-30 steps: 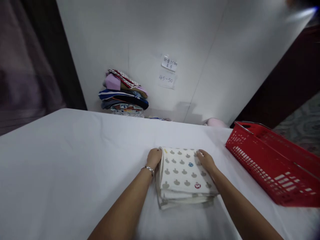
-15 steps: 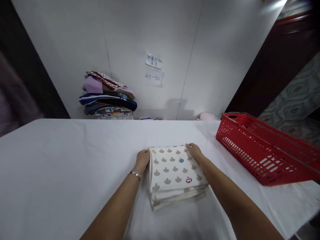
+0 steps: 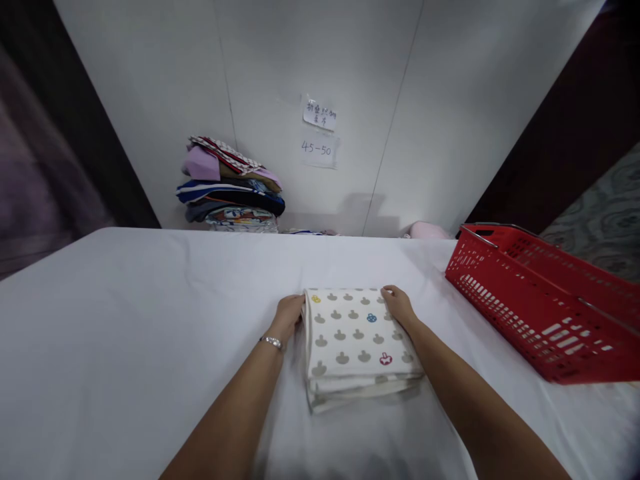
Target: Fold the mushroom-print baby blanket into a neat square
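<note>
A folded white cloth (image 3: 350, 337) with grey mushroom-like prints and a few coloured ones lies on the white-covered table (image 3: 150, 333). Its layers show along the near edge. My left hand (image 3: 290, 312), with a bracelet at the wrist, grips the far left corner; some of its fingertips are hidden at the cloth's edge. At the far right corner, my right hand (image 3: 399, 303) is closed on the cloth, thumb and fingers at the edge.
A red perforated basket (image 3: 530, 307) with metal handles stands at the right. Behind the table's far edge, a stack of folded fabrics (image 3: 233, 187) rises at the left against the wall. Two paper notes (image 3: 319, 148) are stuck on the wall. A pink object (image 3: 429, 231) shows behind the edge.
The view has shifted slightly, so the scene sits a little further right. Both hands keep their hold on the corners, and the folded cloth looks much the same.
</note>
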`<action>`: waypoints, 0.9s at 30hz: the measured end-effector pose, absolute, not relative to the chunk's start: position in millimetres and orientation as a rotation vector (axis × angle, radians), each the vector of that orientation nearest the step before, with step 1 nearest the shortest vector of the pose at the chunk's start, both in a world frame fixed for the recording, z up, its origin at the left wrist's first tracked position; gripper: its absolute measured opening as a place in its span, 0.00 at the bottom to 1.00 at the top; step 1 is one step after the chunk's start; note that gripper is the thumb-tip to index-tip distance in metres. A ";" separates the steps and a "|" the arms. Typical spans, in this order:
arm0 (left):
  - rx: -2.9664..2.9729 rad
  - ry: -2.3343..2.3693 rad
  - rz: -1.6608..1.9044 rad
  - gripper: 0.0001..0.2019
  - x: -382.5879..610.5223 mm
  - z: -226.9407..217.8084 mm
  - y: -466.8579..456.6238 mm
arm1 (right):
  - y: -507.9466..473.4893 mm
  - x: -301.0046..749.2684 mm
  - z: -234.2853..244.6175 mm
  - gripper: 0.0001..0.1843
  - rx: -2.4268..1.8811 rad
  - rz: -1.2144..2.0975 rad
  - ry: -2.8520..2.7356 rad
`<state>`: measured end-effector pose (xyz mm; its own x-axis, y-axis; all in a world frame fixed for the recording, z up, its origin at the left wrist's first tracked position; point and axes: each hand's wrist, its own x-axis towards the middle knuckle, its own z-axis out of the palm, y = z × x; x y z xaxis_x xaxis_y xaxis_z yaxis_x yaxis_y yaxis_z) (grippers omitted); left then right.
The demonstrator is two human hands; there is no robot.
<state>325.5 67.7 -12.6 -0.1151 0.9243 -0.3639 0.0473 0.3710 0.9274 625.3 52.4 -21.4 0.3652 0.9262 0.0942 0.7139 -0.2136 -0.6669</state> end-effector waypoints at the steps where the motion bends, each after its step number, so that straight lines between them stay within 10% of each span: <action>1: 0.919 1.492 0.940 0.09 324.7 -11.8 68.8 | 52.3 625.3 -20.6 0.21 -2.003 0.446 -1.420; 12: 1.091 1.350 0.683 0.14 303.3 2.1 41.5 | -19.9 629.7 8.5 0.38 -2.045 0.818 -1.290; 27: 1.157 1.411 0.707 0.07 305.9 -1.3 41.1 | -55.1 632.5 -7.3 0.36 -2.151 0.571 -1.552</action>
